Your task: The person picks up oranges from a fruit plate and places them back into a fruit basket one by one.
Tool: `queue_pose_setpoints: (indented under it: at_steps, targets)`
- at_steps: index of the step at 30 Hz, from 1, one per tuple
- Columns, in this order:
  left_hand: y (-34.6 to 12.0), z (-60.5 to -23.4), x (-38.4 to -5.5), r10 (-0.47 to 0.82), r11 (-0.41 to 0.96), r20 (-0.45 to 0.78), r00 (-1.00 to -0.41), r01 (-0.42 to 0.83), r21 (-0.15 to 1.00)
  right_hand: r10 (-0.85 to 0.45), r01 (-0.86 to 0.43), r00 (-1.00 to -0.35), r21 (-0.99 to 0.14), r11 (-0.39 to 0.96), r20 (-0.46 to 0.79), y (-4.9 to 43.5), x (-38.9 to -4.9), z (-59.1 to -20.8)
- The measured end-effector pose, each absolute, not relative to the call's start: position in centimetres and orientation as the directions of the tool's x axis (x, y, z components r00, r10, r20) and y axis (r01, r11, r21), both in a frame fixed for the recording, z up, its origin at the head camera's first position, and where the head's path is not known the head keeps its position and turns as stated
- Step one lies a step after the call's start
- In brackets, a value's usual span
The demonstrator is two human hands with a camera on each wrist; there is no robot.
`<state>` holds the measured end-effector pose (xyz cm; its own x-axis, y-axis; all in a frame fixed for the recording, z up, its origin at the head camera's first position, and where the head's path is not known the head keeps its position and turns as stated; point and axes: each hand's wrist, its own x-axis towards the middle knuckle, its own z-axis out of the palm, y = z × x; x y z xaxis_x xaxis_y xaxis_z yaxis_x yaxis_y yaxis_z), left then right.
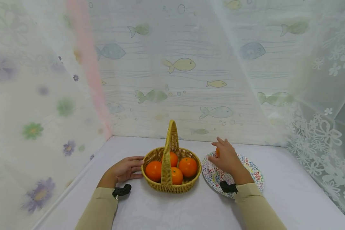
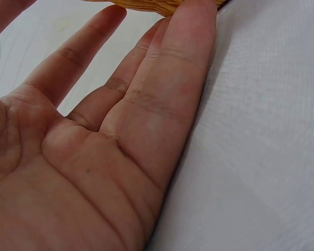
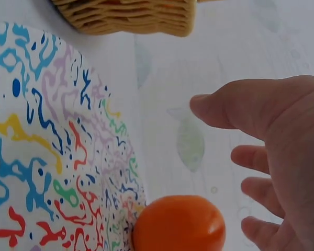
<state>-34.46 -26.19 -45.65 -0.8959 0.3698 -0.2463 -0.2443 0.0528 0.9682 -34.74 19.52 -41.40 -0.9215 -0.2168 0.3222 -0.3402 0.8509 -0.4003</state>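
A yellow wicker basket (image 1: 172, 189) with a tall arched handle stands on the table and holds several oranges (image 1: 188, 167). At its left side is my left hand (image 1: 129, 168), fingers fairly straight, their tips touching the wicker wall; the left wrist view shows the palm (image 2: 73, 178) with nothing in it. My right hand (image 1: 229, 159) hovers over a round plate (image 1: 256, 174) with a multicoloured squiggle pattern. A single orange (image 3: 179, 225) sits at the plate, mostly hidden behind this hand in the head view. In the right wrist view, the thumb and fingers are spread apart from that orange.
A white cloth covers the table (image 1: 172, 210). Behind it hangs a sheer curtain (image 1: 187, 95) printed with fish, close to the table's back edge. Flowered fabric (image 1: 34, 127) hangs on the left, and lace (image 1: 319, 150) on the right.
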Motion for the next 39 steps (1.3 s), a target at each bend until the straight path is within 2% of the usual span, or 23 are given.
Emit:
queue_pose_setpoints:
  at_steps: [5,15,19,24,39]
  targets:
    - [-26.2,-45.7,-34.5,0.372,0.052,-0.248,-0.895,-0.247,0.968,-0.182,-0.294,-0.938,-0.398,0.869,0.296,19.9,-34.7,-41.3]
    - [-26.3,-45.7,-34.5,0.380,0.043,-0.245,-0.892,-0.247,0.968,0.007,-0.144,-0.927,-0.373,0.916,0.375,20.1,-34.7,-41.5]
    - [-26.3,-45.8,-34.5,0.376,0.043,-0.244,-0.894,-0.246,0.968,0.005,-0.105,-0.954,-0.352,0.930,0.299,20.3,-34.6,-41.5]
    - [-26.3,-45.8,-34.5,0.372,0.047,-0.249,-0.894,-0.249,0.967,-0.019,-0.093,-0.981,-0.382,0.919,0.193,20.6,-34.6,-41.8]
    - [-26.3,-45.7,-34.7,0.381,0.046,-0.258,-0.888,-0.260,0.964,-0.034,-0.123,-0.977,-0.432,0.894,0.209,20.7,-35.1,-42.0]
